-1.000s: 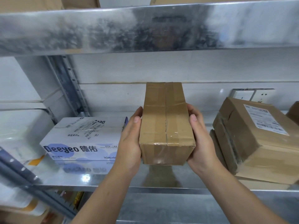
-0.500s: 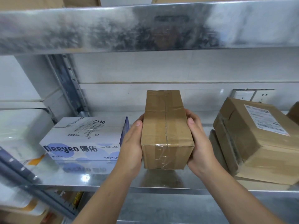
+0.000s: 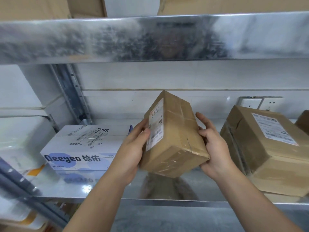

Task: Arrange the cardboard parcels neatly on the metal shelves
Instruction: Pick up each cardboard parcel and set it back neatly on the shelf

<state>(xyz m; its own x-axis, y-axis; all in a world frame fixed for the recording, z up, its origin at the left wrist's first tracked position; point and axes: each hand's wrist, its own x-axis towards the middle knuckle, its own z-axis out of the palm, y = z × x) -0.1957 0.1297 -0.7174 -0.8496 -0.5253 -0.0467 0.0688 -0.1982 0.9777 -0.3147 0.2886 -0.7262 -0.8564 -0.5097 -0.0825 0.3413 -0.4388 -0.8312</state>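
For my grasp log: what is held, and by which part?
The small cardboard parcel: left hand grips its labelled side, right hand the opposite side.

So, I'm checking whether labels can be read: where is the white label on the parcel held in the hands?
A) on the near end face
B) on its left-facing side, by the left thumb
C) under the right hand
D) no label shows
B: the label runs down the left-facing side of the parcel, beside the thumb of the left hand; the right hand grips the opposite side.
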